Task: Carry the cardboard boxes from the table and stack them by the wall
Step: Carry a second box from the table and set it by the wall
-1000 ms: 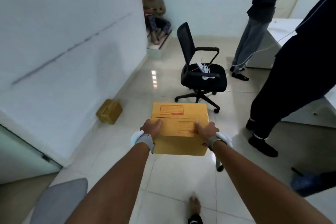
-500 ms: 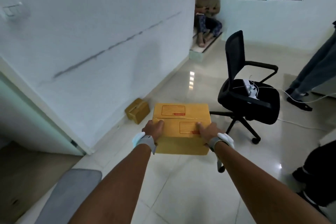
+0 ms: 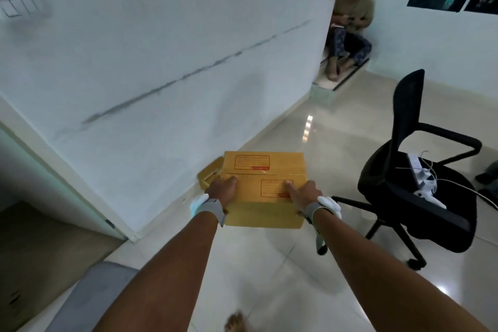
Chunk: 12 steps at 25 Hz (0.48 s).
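I hold a yellow-brown cardboard box [image 3: 265, 178] with two red-printed labels in front of me, above the floor. My left hand [image 3: 222, 190] grips its left near edge, thumb on top. On the right near edge sits my right hand [image 3: 301, 194], fingers spread over the lid. Another cardboard box [image 3: 208, 174] lies on the floor against the white wall [image 3: 161, 62], mostly hidden behind the carried one.
A black office chair [image 3: 420, 191] with white cables and a device on its seat stands to the right. A person [image 3: 349, 27] sits on a stair step at the back. A grey cushion [image 3: 89, 299] lies lower left. Glossy tiled floor lies ahead.
The view has swung left and nearer the wall. The floor box now sits just behind the carried box, and the chair has shifted right. My grip is unchanged.
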Tool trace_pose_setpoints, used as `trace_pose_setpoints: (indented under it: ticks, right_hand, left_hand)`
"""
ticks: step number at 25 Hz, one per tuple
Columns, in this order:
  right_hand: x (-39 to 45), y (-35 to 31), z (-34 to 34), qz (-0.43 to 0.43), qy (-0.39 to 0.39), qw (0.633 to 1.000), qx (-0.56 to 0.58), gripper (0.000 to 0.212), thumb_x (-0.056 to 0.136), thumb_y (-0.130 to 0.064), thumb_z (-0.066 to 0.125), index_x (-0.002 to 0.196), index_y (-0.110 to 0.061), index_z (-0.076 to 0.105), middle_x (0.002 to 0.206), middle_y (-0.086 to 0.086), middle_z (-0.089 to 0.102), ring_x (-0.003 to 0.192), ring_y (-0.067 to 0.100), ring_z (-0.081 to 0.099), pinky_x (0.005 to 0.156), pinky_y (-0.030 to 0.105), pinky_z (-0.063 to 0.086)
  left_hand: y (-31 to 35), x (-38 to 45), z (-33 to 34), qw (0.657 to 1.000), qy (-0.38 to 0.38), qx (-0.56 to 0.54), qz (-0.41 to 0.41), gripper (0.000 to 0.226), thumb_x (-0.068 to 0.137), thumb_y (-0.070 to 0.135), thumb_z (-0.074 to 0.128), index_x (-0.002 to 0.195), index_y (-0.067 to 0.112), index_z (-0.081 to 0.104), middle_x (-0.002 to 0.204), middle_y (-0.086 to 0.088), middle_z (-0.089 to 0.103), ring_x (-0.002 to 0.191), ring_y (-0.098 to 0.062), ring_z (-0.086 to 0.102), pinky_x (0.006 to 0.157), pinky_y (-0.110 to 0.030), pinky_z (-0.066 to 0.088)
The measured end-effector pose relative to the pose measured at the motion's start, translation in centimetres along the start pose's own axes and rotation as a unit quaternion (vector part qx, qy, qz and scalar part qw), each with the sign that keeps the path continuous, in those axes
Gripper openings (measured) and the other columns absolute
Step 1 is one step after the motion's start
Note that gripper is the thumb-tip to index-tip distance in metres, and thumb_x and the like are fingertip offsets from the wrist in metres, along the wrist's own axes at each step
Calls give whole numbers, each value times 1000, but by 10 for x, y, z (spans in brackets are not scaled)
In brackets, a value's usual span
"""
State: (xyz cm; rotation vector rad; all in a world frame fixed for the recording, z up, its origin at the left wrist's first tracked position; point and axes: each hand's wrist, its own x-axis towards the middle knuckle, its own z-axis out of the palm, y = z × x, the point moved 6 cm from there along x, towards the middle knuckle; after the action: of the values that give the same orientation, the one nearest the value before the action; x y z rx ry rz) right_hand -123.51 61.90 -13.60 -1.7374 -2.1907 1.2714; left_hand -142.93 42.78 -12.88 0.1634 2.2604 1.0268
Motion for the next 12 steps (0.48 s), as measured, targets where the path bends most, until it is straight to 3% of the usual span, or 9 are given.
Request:
trace_pose_setpoints:
  ticks: [4,7,12]
  right_hand:
    - [58,-69,15,-5,-5,1000,-8,72,81,-72,57,121,-14,45,112,11,63,93,32,65,80,50,60]
    - [94,-101,26,-8,-12,1000,-1,69,81,-71,58,119,-15,45,110,10,64,91,32,65,79,50,61]
    - [171,-155,43,-36,-36,998,-29,67,80,-70,58,116,-15,46,107,9,64,89,31,65,77,49,61]
  left_hand:
    - [41,73,-29,1000,-3,-10,-7,83,74,69,48,142,21,45,138,-10,56,120,-41,55,97,-57,51]
    - [60,110,-39,1000,-4,-10,0,70,83,62,49,139,19,48,135,-11,58,117,-40,56,95,-56,53]
    - [83,176,-48,998,24,-39,-42,71,80,64,54,136,21,49,131,-9,58,115,-39,56,90,-56,55]
